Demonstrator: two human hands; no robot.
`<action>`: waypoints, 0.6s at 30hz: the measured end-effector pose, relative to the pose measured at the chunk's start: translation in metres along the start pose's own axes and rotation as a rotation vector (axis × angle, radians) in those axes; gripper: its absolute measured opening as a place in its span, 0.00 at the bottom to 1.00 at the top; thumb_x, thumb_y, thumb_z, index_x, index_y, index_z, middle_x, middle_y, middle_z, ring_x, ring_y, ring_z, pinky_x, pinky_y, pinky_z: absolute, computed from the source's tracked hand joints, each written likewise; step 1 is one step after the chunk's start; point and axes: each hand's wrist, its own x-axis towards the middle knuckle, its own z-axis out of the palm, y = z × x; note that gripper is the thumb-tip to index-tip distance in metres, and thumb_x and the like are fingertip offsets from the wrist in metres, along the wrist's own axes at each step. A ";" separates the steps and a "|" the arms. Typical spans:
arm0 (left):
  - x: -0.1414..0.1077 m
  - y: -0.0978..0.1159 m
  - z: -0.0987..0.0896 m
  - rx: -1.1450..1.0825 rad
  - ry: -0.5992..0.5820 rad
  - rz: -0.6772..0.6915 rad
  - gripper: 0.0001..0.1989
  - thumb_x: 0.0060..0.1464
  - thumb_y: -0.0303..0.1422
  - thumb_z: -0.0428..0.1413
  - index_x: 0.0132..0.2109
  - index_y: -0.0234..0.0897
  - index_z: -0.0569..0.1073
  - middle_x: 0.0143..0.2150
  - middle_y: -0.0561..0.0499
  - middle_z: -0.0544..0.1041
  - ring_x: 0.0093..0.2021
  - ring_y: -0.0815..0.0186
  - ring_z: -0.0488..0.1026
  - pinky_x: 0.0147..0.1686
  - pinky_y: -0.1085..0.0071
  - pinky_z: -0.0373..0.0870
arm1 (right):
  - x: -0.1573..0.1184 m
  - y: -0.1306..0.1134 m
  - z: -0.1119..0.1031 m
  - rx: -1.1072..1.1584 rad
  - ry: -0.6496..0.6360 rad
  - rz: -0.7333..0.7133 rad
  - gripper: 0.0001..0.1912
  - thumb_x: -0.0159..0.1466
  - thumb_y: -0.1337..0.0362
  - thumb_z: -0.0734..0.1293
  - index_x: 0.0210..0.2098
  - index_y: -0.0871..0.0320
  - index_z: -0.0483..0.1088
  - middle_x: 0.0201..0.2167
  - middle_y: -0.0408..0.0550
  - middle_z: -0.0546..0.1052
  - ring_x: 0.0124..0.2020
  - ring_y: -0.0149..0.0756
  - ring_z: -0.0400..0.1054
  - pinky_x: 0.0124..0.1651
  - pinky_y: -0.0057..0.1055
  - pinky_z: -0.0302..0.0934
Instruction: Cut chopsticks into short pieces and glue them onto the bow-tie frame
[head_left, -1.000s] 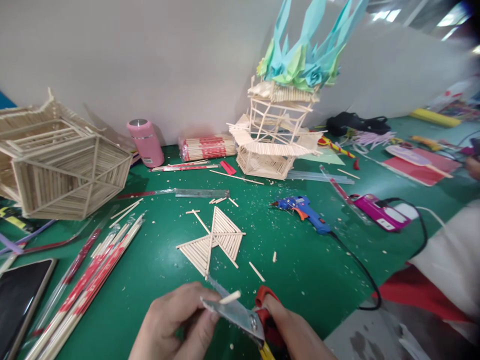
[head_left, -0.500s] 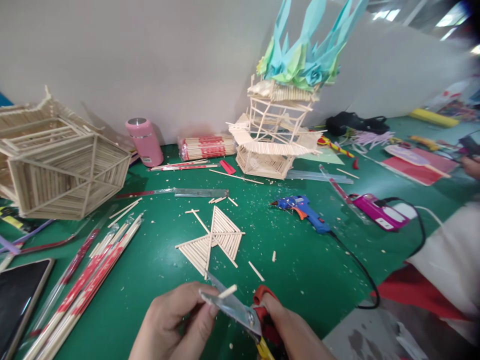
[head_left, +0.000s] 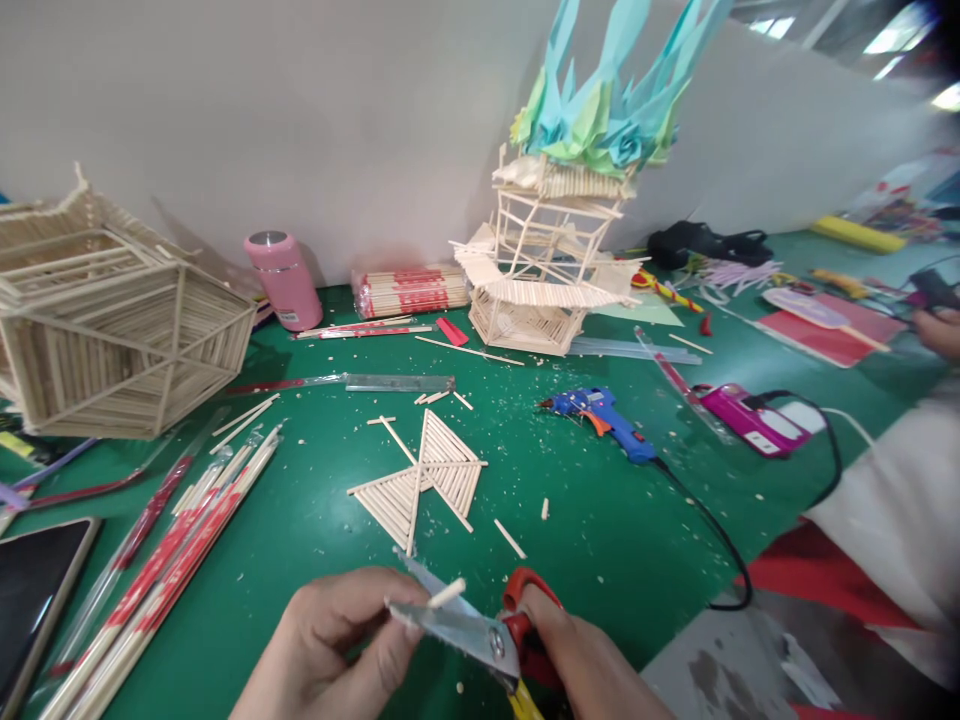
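Observation:
My left hand [head_left: 337, 640] pinches a short wooden stick [head_left: 448, 593] near the bottom of the view. The stick's free end pokes out between the parted blades of the scissors [head_left: 457, 625]. Around the red and yellow handles of those scissors my right hand [head_left: 574, 650] is closed. Just beyond the blades, a flat piece made of glued sticks [head_left: 424, 470] lies on the table, with two filled triangles and bare spokes. A loose stick [head_left: 510, 538] and a small cut bit [head_left: 545, 509] lie to its right.
A blue glue gun [head_left: 600, 420] with a black cord lies right of centre. Stick structures stand at the left [head_left: 127, 340] and back [head_left: 540, 300]. Wrapped chopsticks [head_left: 172, 570], a phone [head_left: 45, 600] and a pink flask [head_left: 285, 280] are leftward. Another person's hand [head_left: 937, 330] is far right.
The view has shifted slightly. My left hand and the scissors sit a little farther left, with the stick still between the blades. The flat stick piece is unchanged.

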 end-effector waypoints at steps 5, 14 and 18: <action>-0.005 -0.007 0.012 0.182 0.224 0.060 0.08 0.53 0.33 0.51 0.36 0.43 0.76 0.25 0.55 0.75 0.22 0.72 0.68 0.22 0.80 0.65 | -0.004 -0.004 -0.002 -0.005 0.010 0.007 0.18 0.49 0.63 0.65 0.39 0.58 0.62 0.30 0.46 0.72 0.32 0.36 0.66 0.33 0.29 0.57; 0.000 -0.005 -0.006 -0.027 -0.055 -0.083 0.14 0.51 0.42 0.53 0.26 0.38 0.75 0.19 0.53 0.72 0.19 0.74 0.62 0.18 0.81 0.60 | -0.004 -0.004 -0.002 0.022 0.014 -0.002 0.20 0.49 0.63 0.64 0.42 0.59 0.63 0.36 0.48 0.74 0.39 0.42 0.68 0.40 0.32 0.58; -0.002 -0.004 0.011 0.091 0.155 0.036 0.08 0.52 0.34 0.52 0.31 0.42 0.76 0.21 0.55 0.73 0.20 0.73 0.66 0.20 0.80 0.62 | -0.002 -0.005 -0.003 0.016 0.022 0.019 0.19 0.48 0.64 0.64 0.40 0.59 0.63 0.33 0.48 0.74 0.37 0.42 0.68 0.36 0.31 0.59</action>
